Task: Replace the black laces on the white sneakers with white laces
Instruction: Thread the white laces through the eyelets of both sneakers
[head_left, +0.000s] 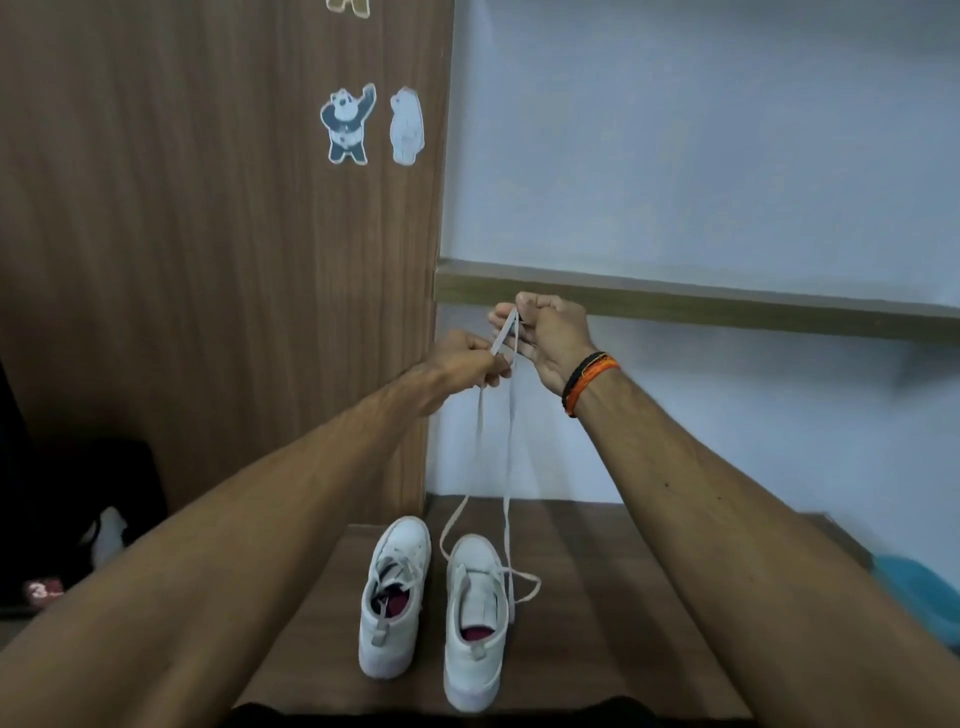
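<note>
Two white sneakers stand side by side on a brown wooden table (597, 597), toes pointing away from me. The left sneaker (396, 597) carries a white lace across its eyelets. The right sneaker (477, 623) has a white lace (509, 467) running through its far eyelets, both strands rising high above the table. My left hand (462, 364) and my right hand (540, 332) are raised together and pinch the two ends of that lace side by side. No black lace is visible.
A brown wooden panel (208, 260) with bear stickers (348, 127) stands to the left; a pale wall with a wooden ledge (727, 306) lies behind. A teal object (919, 592) sits at the table's right edge. Dark items lie low on the left.
</note>
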